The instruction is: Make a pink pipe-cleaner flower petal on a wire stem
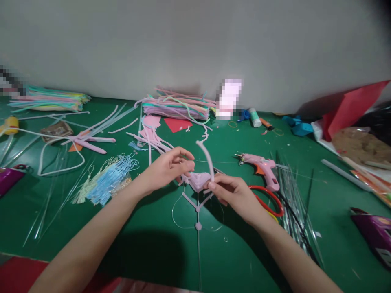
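Left hand (166, 167) and right hand (229, 191) pinch pink pipe-cleaner piece (200, 179) above green table (152, 244), fingers clenched on its ends, holding it taut between them. Beyond: pink glue gun (262, 169) within reach, pipe-cleaner stack (179, 106) by wall.

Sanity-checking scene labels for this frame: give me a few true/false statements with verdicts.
1. The left hand and right hand both hold a pink craft piece. True.
2. The table is green. True.
3. The glue gun is in the right hand. False: it lies on the table, to the right of both hands.
4. The blue tassels lie right of the glue gun. False: they lie on the left, beside the left forearm.
5. A pile of pipe cleaners lies at the back by the wall. True.
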`<action>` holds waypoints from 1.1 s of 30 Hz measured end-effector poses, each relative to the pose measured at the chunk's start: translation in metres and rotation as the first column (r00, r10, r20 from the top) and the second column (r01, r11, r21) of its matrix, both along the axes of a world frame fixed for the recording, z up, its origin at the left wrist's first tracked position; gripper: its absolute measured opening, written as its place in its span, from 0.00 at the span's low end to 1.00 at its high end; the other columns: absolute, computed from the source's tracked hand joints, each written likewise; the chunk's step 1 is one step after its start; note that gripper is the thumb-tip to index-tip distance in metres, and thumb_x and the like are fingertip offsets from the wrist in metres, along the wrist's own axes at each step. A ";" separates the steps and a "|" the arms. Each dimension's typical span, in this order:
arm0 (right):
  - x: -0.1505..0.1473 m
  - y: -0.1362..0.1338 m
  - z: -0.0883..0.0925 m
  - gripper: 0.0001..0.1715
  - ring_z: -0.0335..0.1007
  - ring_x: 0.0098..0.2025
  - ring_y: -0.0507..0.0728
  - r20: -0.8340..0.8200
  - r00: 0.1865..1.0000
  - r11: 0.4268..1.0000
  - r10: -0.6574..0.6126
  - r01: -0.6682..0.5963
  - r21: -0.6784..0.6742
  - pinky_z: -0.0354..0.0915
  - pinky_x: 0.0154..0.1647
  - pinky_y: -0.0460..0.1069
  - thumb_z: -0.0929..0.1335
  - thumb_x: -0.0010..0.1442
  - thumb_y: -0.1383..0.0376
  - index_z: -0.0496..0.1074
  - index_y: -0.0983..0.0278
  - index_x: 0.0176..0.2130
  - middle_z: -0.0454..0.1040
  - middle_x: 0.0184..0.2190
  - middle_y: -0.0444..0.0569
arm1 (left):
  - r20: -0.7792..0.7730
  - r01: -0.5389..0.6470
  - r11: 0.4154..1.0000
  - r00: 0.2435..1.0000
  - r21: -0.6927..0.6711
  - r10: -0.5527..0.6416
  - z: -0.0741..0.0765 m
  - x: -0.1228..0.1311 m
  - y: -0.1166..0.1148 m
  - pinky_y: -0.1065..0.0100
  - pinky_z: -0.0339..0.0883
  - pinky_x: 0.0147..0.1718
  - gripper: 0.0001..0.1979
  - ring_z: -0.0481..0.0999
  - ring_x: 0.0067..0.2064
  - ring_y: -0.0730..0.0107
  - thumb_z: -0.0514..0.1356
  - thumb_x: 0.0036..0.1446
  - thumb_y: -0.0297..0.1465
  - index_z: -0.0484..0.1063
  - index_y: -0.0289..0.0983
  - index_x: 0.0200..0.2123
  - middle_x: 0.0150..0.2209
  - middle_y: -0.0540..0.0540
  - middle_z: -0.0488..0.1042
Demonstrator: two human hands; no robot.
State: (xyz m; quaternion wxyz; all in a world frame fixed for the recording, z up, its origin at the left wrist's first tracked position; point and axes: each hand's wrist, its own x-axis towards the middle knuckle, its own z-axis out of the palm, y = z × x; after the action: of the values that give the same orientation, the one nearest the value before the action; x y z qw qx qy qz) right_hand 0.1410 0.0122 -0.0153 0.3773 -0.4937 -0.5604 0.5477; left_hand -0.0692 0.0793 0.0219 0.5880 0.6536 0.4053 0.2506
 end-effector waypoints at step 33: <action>0.019 0.002 0.000 0.13 0.65 0.21 0.51 0.326 0.923 0.971 0.205 -0.149 -0.188 0.56 0.22 0.45 0.65 0.60 0.56 0.71 0.63 0.33 0.71 0.18 0.43 | -0.712 0.340 0.882 0.702 0.327 -0.006 -0.004 -0.007 -0.002 0.66 0.60 0.34 0.18 0.72 0.38 0.62 0.51 0.61 0.45 0.72 0.38 0.38 0.37 0.43 0.72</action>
State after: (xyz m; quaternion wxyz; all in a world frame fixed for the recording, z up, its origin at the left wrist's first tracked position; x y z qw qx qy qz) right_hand 0.1602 0.0137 -0.0155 0.1821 -0.5575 -0.6142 0.5281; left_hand -0.0766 0.0774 0.0176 0.2535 0.8489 0.4636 0.0135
